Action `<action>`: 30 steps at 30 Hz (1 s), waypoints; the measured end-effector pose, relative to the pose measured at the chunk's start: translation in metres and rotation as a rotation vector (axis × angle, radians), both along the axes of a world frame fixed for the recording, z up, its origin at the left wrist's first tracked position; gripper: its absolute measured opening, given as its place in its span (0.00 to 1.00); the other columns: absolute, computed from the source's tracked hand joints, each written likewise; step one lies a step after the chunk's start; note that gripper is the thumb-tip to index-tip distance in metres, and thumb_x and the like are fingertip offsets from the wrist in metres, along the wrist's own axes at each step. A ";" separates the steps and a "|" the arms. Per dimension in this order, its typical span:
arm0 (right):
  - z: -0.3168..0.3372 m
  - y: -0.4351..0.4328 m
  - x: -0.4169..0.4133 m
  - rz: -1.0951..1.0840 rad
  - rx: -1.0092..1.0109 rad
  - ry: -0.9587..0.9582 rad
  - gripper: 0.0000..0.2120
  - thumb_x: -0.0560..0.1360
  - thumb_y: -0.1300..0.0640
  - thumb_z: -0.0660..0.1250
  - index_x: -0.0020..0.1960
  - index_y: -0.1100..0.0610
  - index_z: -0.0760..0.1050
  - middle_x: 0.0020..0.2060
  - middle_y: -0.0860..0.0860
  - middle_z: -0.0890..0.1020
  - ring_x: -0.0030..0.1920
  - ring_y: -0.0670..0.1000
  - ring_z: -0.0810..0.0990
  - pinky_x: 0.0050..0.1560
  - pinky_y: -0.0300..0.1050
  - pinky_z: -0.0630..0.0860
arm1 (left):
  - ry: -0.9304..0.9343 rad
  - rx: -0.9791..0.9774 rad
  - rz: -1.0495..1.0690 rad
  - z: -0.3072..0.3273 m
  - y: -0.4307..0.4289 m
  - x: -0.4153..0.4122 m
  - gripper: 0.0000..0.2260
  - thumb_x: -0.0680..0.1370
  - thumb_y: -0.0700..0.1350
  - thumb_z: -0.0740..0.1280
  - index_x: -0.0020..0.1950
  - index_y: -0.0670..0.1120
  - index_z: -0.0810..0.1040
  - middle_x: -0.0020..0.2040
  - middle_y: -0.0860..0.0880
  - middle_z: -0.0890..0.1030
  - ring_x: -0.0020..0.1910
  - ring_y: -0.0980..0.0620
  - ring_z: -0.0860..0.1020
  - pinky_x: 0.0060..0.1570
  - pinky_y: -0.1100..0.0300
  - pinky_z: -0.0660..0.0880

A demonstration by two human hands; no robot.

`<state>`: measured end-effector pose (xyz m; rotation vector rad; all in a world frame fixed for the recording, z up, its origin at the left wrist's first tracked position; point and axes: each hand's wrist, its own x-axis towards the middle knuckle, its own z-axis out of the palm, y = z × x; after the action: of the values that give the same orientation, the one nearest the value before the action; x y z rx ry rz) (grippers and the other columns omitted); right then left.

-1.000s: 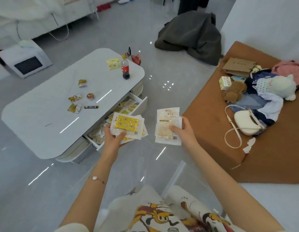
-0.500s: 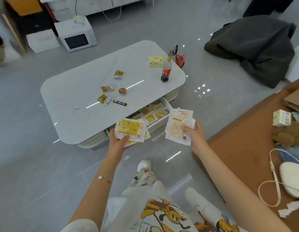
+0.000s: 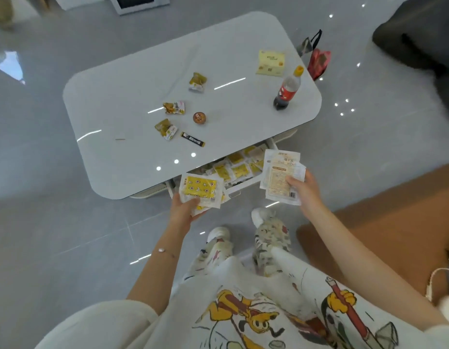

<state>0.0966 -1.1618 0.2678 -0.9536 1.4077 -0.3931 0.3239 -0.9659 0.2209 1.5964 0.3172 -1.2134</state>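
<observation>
Floor: grey tiles (image 3: 42, 222), with your white table (image 3: 132, 91) in the upper middle of the frame.
Drawer: the drawer (image 3: 243, 188) is pulled out at the table's near edge, centre frame, and is full of yellow packets.
Left hand: your left hand (image 3: 184, 210) grips a yellow stack (image 3: 202, 190), just left of centre, over the drawer's left end.
Right hand: your right hand (image 3: 305, 191) pinches a pale stack (image 3: 281, 172), right of centre, over the drawer's right end.
Tabletop: bottle (image 3: 287, 89) at upper right, snacks (image 3: 174, 107) mid-table.
</observation>
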 end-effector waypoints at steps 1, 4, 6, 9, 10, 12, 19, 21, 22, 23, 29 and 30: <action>-0.015 -0.013 0.005 0.034 0.017 0.015 0.13 0.77 0.67 0.64 0.54 0.50 0.71 0.50 0.47 0.80 0.54 0.51 0.79 0.46 0.42 0.77 | -0.001 0.010 0.024 -0.010 -0.010 -0.001 0.23 0.75 0.30 0.64 0.67 0.46 0.67 0.58 0.45 0.77 0.52 0.45 0.80 0.45 0.47 0.81; -0.075 -0.050 0.016 0.080 0.082 0.075 0.14 0.76 0.67 0.65 0.58 0.53 0.71 0.54 0.50 0.80 0.57 0.53 0.79 0.45 0.42 0.77 | 0.015 0.071 0.092 -0.056 -0.037 -0.007 0.21 0.75 0.30 0.65 0.65 0.47 0.68 0.55 0.47 0.79 0.50 0.47 0.80 0.37 0.52 0.82; -0.122 -0.067 0.024 0.087 0.135 0.101 0.13 0.76 0.68 0.64 0.56 0.54 0.72 0.53 0.50 0.80 0.57 0.53 0.79 0.42 0.41 0.76 | 0.014 0.141 0.127 -0.098 -0.051 -0.011 0.22 0.75 0.31 0.65 0.66 0.47 0.69 0.57 0.46 0.79 0.51 0.46 0.80 0.39 0.52 0.81; -0.205 -0.090 0.038 0.105 0.205 0.131 0.13 0.77 0.68 0.64 0.57 0.53 0.70 0.57 0.52 0.79 0.56 0.53 0.79 0.44 0.42 0.77 | 0.019 0.247 0.205 -0.180 -0.072 -0.017 0.20 0.75 0.32 0.67 0.64 0.47 0.69 0.58 0.44 0.78 0.55 0.43 0.78 0.49 0.47 0.79; -0.237 -0.097 0.042 0.093 0.221 0.143 0.14 0.77 0.67 0.64 0.58 0.53 0.69 0.58 0.53 0.79 0.56 0.53 0.79 0.46 0.44 0.78 | 0.029 0.256 0.233 -0.210 -0.079 -0.019 0.18 0.75 0.32 0.66 0.62 0.47 0.70 0.55 0.45 0.78 0.53 0.44 0.78 0.49 0.47 0.79; -0.300 -0.114 0.052 0.059 0.241 0.156 0.15 0.77 0.67 0.64 0.57 0.51 0.69 0.56 0.51 0.79 0.54 0.52 0.79 0.50 0.49 0.78 | 0.042 0.233 0.263 -0.267 -0.097 -0.021 0.16 0.76 0.32 0.66 0.60 0.46 0.71 0.50 0.47 0.79 0.49 0.46 0.79 0.49 0.49 0.78; -0.450 -0.171 0.070 -0.018 0.318 0.116 0.15 0.78 0.69 0.62 0.48 0.49 0.72 0.44 0.48 0.79 0.44 0.49 0.80 0.46 0.53 0.79 | -0.172 0.205 0.059 -0.401 -0.151 -0.013 0.20 0.75 0.38 0.69 0.65 0.48 0.70 0.46 0.46 0.77 0.46 0.47 0.77 0.52 0.47 0.77; -0.469 -0.178 0.071 -0.040 0.324 0.119 0.14 0.77 0.69 0.62 0.51 0.50 0.72 0.45 0.49 0.80 0.44 0.50 0.80 0.47 0.55 0.79 | -0.292 0.294 -0.007 -0.413 -0.157 -0.013 0.24 0.75 0.40 0.69 0.70 0.46 0.67 0.42 0.47 0.72 0.39 0.52 0.73 0.44 0.55 0.77; -0.475 -0.180 0.072 -0.037 0.318 0.123 0.14 0.77 0.69 0.63 0.55 0.51 0.72 0.47 0.50 0.80 0.46 0.51 0.80 0.48 0.56 0.79 | -0.350 0.333 -0.028 -0.416 -0.159 -0.013 0.24 0.75 0.41 0.68 0.70 0.44 0.67 0.38 0.49 0.70 0.35 0.54 0.71 0.37 0.60 0.74; -0.483 -0.181 0.073 -0.035 0.309 0.144 0.16 0.76 0.68 0.64 0.59 0.53 0.72 0.51 0.52 0.80 0.49 0.52 0.81 0.50 0.57 0.79 | -0.405 0.352 -0.034 -0.420 -0.162 -0.013 0.24 0.75 0.41 0.68 0.70 0.42 0.67 0.34 0.50 0.68 0.30 0.56 0.68 0.32 0.62 0.70; -0.512 -0.180 0.079 0.087 0.189 0.319 0.22 0.77 0.65 0.63 0.69 0.55 0.66 0.57 0.51 0.77 0.55 0.52 0.76 0.44 0.42 0.76 | -0.553 0.384 -0.048 -0.420 -0.172 -0.014 0.20 0.73 0.41 0.69 0.64 0.41 0.70 0.37 0.47 0.73 0.31 0.55 0.70 0.33 0.60 0.71; -0.514 -0.180 0.080 0.112 0.179 0.344 0.23 0.76 0.64 0.63 0.70 0.55 0.65 0.60 0.52 0.77 0.57 0.53 0.77 0.48 0.45 0.78 | -0.564 0.386 -0.049 -0.415 -0.175 -0.014 0.20 0.74 0.41 0.69 0.64 0.42 0.70 0.43 0.48 0.75 0.37 0.55 0.73 0.38 0.61 0.73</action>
<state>0.1765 -1.3416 -0.2457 -0.9777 1.6596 -0.0157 0.3094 -1.1409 -0.1945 2.2125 0.1499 -0.7135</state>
